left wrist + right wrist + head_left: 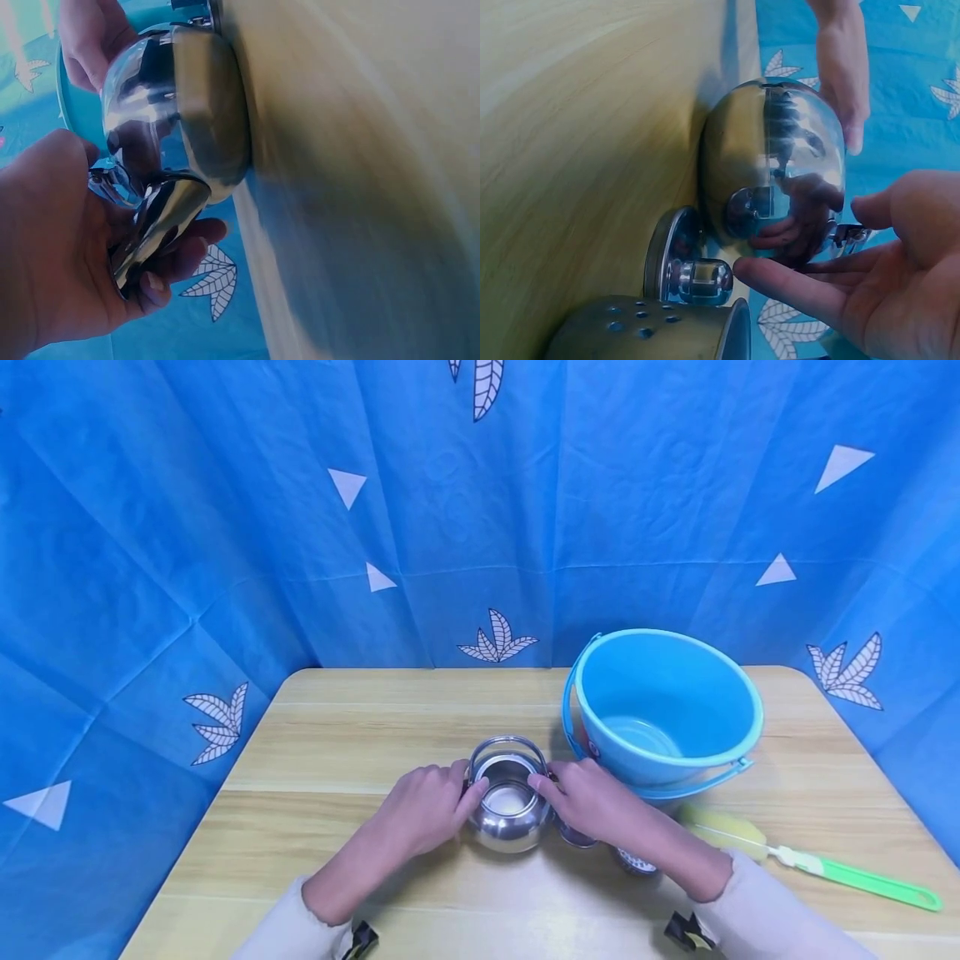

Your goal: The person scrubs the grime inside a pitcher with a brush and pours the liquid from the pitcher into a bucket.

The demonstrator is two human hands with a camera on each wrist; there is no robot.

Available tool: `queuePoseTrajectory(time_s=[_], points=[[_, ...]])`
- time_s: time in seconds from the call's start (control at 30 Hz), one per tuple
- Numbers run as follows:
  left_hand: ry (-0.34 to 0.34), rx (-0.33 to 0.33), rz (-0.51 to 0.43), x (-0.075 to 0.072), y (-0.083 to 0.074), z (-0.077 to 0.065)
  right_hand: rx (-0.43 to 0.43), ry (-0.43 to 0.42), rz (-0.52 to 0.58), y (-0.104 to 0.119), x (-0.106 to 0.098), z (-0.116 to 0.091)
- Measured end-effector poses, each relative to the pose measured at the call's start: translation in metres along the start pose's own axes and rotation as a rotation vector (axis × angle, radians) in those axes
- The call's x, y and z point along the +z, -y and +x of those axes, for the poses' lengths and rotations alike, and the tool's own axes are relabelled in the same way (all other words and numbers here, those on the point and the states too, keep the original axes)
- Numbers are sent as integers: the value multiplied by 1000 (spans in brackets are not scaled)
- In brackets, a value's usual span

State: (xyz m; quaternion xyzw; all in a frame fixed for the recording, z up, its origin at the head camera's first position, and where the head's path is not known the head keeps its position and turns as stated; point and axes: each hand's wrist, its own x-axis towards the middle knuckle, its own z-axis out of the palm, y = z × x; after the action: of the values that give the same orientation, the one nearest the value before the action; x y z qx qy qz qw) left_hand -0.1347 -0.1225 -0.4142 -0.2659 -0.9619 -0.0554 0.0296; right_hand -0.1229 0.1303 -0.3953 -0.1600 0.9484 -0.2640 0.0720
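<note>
A shiny round steel teapot (507, 837) stands lidless on the wooden table, its hoop handle (510, 739) raised. From the left, my left hand (427, 806) holds it, thumb on the rim and fingers around the spout (161, 225). My right hand (596, 797) grips the opposite side by the handle joint, thumb at the rim, with the index finger stretched out along the outside. Close to that fingertip in the right wrist view is the knobbed steel lid (667, 255). Beside the lid lies a perforated metal strainer (649, 330), partly hidden under the right forearm in the head view.
A light blue bucket (626, 756) stands behind the right hand, its handle hanging down. To the right lies a bottle brush with a yellow sponge head (723, 831) and a green handle (877, 881). Blue patterned cloth (420, 527) hangs around the table (360, 735).
</note>
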Motion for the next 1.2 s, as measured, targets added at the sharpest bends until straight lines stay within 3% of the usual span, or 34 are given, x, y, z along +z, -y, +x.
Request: queuePoseTrajectory(time_s=[0.2,0.47,0.63,0.93,1.2], points=[[24,-26,-33,-2,0,3,38,24,21,1,0,0],[56,-65,-74,-4,-1,6,-7,14,6,0,2,1],[64,-81,-130,-4,-1,8,13,32,20,-2,3,2],[3,-68,-152,-2,-2,8,30,34,61,-1,5,2],[-60,-110,-195,0,-6,6,17,14,82,0,7,2]])
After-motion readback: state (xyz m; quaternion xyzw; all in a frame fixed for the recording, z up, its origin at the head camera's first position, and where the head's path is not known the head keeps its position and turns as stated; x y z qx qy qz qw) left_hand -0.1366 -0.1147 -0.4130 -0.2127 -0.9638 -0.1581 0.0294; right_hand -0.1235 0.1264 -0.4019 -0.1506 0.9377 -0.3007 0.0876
